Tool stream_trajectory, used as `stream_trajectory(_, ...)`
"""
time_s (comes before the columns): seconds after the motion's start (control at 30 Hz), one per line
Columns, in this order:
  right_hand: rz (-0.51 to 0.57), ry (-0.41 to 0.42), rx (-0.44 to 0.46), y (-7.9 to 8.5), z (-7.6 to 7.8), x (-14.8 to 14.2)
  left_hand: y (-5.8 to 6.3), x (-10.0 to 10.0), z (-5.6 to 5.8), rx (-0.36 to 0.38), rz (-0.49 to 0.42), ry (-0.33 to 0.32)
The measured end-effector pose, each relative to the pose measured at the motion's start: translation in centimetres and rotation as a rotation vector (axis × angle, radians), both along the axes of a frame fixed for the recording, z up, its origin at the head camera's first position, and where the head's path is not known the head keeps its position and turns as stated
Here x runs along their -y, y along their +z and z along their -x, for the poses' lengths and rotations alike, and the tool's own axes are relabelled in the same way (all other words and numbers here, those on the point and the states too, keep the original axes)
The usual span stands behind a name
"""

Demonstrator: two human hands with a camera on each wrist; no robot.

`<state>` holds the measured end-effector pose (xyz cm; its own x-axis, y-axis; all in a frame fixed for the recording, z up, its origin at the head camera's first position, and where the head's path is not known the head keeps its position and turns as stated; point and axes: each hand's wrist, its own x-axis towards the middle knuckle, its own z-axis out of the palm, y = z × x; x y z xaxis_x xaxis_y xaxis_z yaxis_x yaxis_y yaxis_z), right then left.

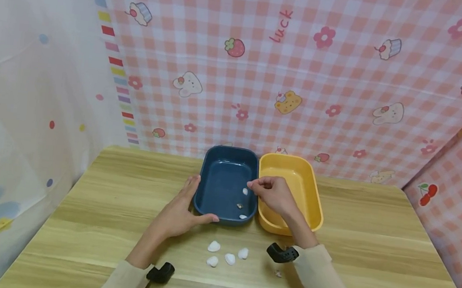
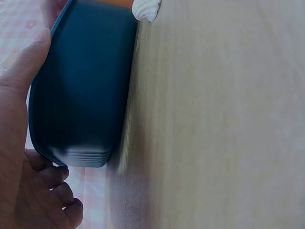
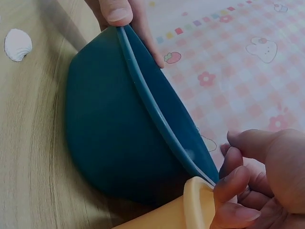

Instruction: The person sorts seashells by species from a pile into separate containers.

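Observation:
A dark blue plastic basin (image 1: pixel 230 151) stands on the table, its near corner spanned by my left hand (image 1: pixel 176 215). That thumb lies along the near rim and the fingers hold the left side. My right hand (image 1: pixel 274 194) hovers over the basin's right rim, thumb and forefinger tips close together, with nothing visible between them. Just below those fingertips a white seashell (image 1: pixel 245 191) shows against the basin's inside. Farther forward in the basin are a brownish shell (image 1: pixel 239 206) and another white shell (image 1: pixel 242 217). In the right wrist view the fingers (image 3: pixel 233 183) are loosely bent.
A yellow basin (image 1: pixel 317 208) stands against the blue one's right side, under my right forearm. Several white seashells (image 1: pixel 230 259) lie on the wooden table (image 1: pixel 353 267) in front, with a small brownish shell (image 1: pixel 278 274) to their right. A checked pink cloth (image 1: pixel 217 115) hangs behind.

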<state>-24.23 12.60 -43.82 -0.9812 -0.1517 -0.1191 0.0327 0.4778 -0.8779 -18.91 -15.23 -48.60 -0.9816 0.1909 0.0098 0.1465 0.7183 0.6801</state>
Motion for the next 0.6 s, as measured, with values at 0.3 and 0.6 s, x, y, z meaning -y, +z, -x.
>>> stream_trajectory(0.3, -0.008, 0.031, -0.044, 0.3, -0.9, -0.8, 0.0, -0.1, 0.0, -0.013, -0.007, 0.001)
stream_trajectory(0.6, 0.009, 0.115, -0.133, 1.2, -3.0, -2.0, 0.0, 0.1, 0.0, -0.029, -0.006, -0.001)
